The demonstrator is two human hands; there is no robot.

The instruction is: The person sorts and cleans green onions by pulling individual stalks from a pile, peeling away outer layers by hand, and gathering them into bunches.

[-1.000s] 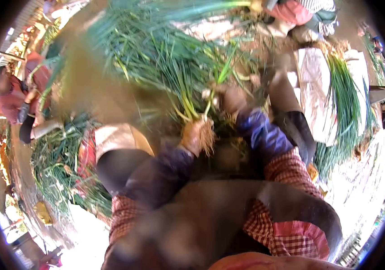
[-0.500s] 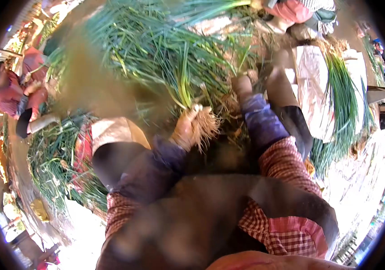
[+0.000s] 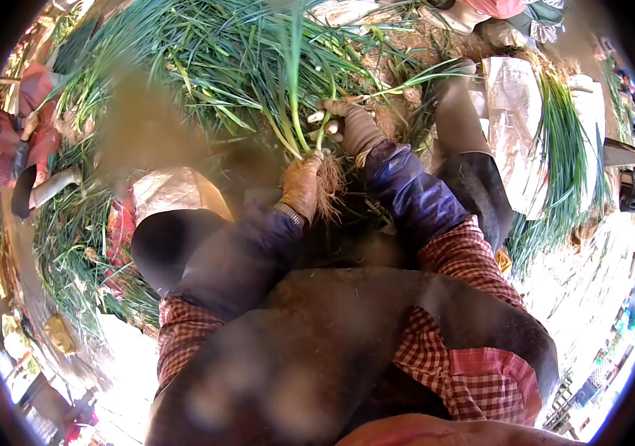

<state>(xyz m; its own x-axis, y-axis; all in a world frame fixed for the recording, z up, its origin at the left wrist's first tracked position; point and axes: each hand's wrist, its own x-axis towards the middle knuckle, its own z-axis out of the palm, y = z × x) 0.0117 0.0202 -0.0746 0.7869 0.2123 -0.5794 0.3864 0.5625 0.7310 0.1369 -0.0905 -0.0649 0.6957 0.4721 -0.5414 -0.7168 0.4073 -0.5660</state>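
Note:
My left hand, in a dirty tan glove, is closed around a few spring onions. Their pale roots hang out beside the fist, and the green leaves point away from me. My right hand, in a striped knit glove, is just ahead and to the right, its fingers curled at the white bulb ends of spring onions. Its fingertips are partly hidden among the stalks. Beyond both hands lies a big heap of spring onions.
Bundled spring onions lie on pale sacking at the right. More greens cover the ground at left. My boots flank the work area. One person sits at far left; another person's pink clothing shows at the top right.
My right hand has moved left and inward, close to my left hand, and its fingers now curl at the bulbs. My left hand keeps its spring onions, whose leaves stand more upright.

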